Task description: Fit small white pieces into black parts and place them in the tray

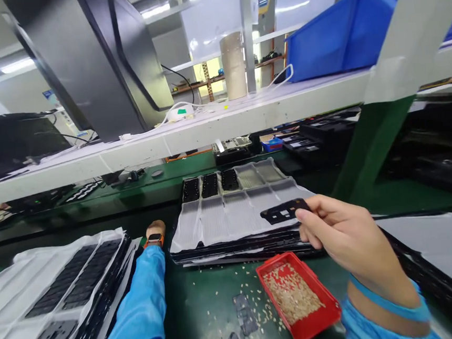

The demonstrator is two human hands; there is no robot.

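**Thin black plate (279, 212), held by one end**

The thumb and fingers of the right hand (346, 233) are closed together on one end of the black plate, leaving its far end free over the front tray stack (210, 223). It looks light and fairly stiff, with cutouts that probably leave narrow, weaker strips. The solid margin near an end, or two opposite edges, would be the place to take hold; a hard squeeze across the openings could bend it. The surface may be somewhat slick; how slick, I cannot tell.

Below the right hand, a red bin (323, 330) holds small pale pieces (296, 295), with more scattered on the green bench (198, 298) beside loose dark plates (244, 313). Farther out, the left hand (155, 227) is near the front tray stack's left side, between it and the left tray stack (25, 271). Whether its fingers are apart or together, I cannot tell.
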